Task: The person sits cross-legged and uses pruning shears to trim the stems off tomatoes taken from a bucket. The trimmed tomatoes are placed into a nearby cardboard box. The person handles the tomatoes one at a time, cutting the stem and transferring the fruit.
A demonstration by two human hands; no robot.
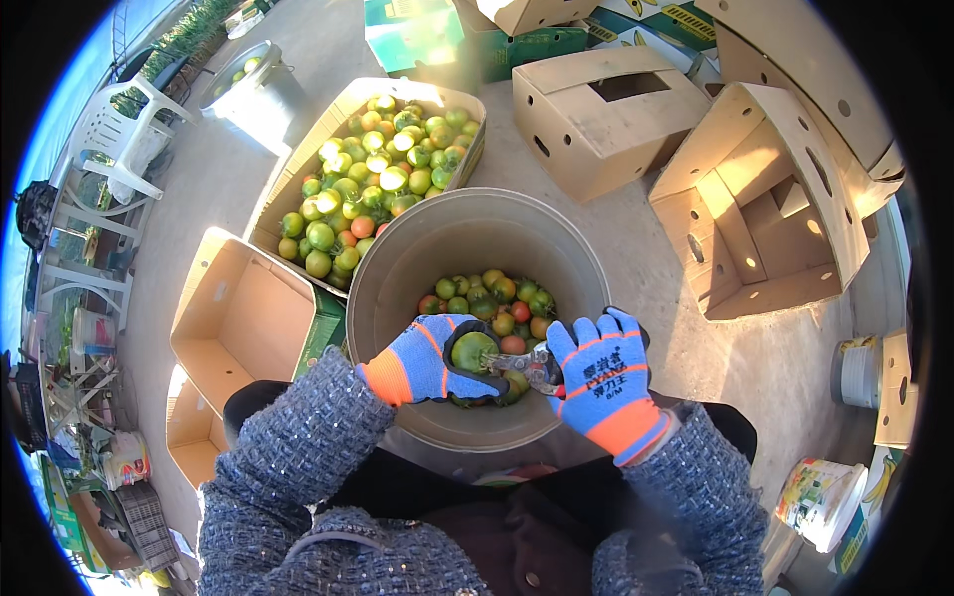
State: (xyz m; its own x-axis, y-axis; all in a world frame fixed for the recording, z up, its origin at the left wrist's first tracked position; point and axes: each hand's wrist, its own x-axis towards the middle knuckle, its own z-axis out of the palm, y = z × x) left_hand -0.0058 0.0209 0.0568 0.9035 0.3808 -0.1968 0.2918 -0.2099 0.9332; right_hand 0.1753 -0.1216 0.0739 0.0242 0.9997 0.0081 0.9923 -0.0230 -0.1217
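My left hand (436,361), in a blue and orange work glove, cups a green tomato (474,352) over a large round bucket (477,223). Gripped in my gloved right hand (602,376) is a pair of pruning shears (524,362) with red on the handle. The metal blades reach the stem side of the tomato; whether they are closed on the stem I cannot tell. Below both hands, green and reddish tomatoes (503,323) lie in the bottom of the bucket. The gloves hide part of this heap.
A cardboard box (272,195) full of tomatoes stands against the bucket's far left. Nearer on the left is an open carton (246,320). At right lie a tipped carton (753,216) and a closed box (596,112). A grey bucket (257,97) and a white plastic chair (123,123) stand far left.
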